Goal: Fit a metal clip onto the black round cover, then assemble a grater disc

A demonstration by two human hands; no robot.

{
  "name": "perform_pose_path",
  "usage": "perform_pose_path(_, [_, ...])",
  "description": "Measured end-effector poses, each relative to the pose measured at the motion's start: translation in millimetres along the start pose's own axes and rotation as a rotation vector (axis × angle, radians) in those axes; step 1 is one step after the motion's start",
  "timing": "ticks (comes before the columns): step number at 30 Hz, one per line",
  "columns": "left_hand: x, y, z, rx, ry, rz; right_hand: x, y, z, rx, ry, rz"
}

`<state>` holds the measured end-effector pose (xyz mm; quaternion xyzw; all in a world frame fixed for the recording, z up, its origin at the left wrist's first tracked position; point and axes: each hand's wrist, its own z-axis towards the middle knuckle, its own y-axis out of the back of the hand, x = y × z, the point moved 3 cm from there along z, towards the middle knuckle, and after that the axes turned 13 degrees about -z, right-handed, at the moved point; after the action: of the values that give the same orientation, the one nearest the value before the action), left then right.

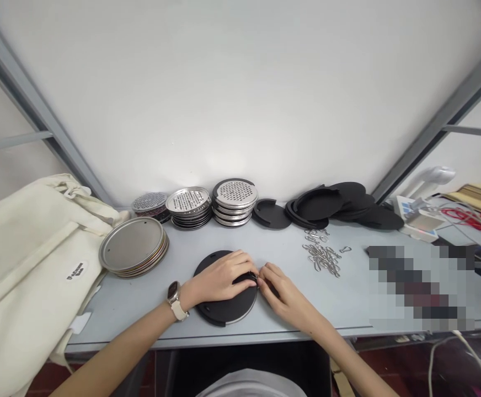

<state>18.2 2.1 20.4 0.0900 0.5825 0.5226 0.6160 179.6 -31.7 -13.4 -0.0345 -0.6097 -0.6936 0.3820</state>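
Observation:
A black round disc (224,306) with a metal rim lies on the grey table (149,292) near its front edge. My left hand (219,275) rests on top of the disc, fingers curled and pressing at its right edge. My right hand (279,292) meets it there, fingertips pinched on a small part at the disc's rim; what that part is I cannot make out. A watch with a pale strap sits on my left wrist.
Stacks of perforated metal discs (234,201) and plain metal plates (135,253) stand behind and to the left. Black discs (335,207) pile at the back right, with a heap of small metal clips (323,256) in front. A cream cloth bag (25,264) lies left.

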Motion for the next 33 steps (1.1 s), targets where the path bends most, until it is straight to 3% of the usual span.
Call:
perform_pose_path(18, [1.9,-1.1,-0.7,-0.007,0.017,0.003,-2.4,1.3,-1.9,0.005,-0.058,0.067])
perform_pose_path(33, [4.3,-1.7,-1.8,-0.004,0.019,-0.024,-4.6,-1.9,-1.6,0.003,-0.021,0.028])
